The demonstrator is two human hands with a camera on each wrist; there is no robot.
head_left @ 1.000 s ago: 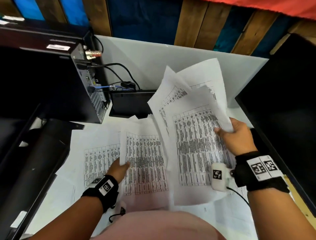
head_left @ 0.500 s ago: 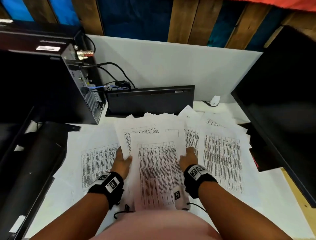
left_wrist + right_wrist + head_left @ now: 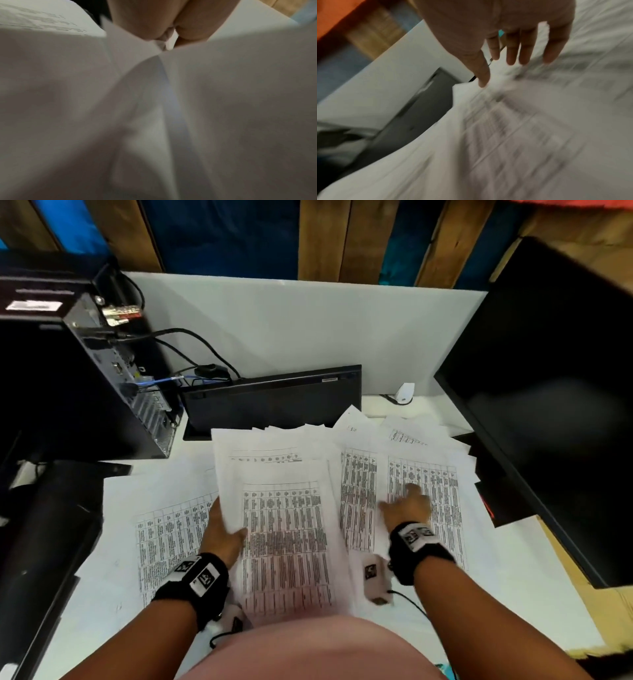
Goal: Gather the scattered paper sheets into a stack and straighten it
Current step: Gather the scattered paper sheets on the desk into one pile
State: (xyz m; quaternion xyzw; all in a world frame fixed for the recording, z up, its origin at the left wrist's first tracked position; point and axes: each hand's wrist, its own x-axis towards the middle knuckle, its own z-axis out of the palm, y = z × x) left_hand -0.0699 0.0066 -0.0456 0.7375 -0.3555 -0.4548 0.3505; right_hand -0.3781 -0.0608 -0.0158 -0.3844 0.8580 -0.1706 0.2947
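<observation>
Printed paper sheets lie scattered over the white table (image 3: 520, 583). A loose middle pile (image 3: 287, 529) sits in front of me. My left hand (image 3: 222, 529) grips its left edge, thumb on top and fingers tucked under. In the left wrist view the paper (image 3: 223, 108) fills the frame below my fingers (image 3: 154, 20). More sheets (image 3: 442, 484) fan out to the right. My right hand (image 3: 407, 505) is open over them with straight, spread fingers (image 3: 525, 47), and the printed sheets (image 3: 513, 135) are blurred beneath. One sheet (image 3: 168, 535) lies to the left.
A black computer tower (image 3: 78, 378) with cables stands at the back left. A flat black device (image 3: 274, 398) leans behind the papers. A dark monitor (image 3: 555, 392) borders the right side, and a black object (image 3: 44, 542) borders the left. A small white device (image 3: 406, 392) sits at the back.
My right hand laid its raised fan of sheets onto the middle pile, then let go and moved right over the right-hand sheets. The left hand stayed at the pile's left edge.
</observation>
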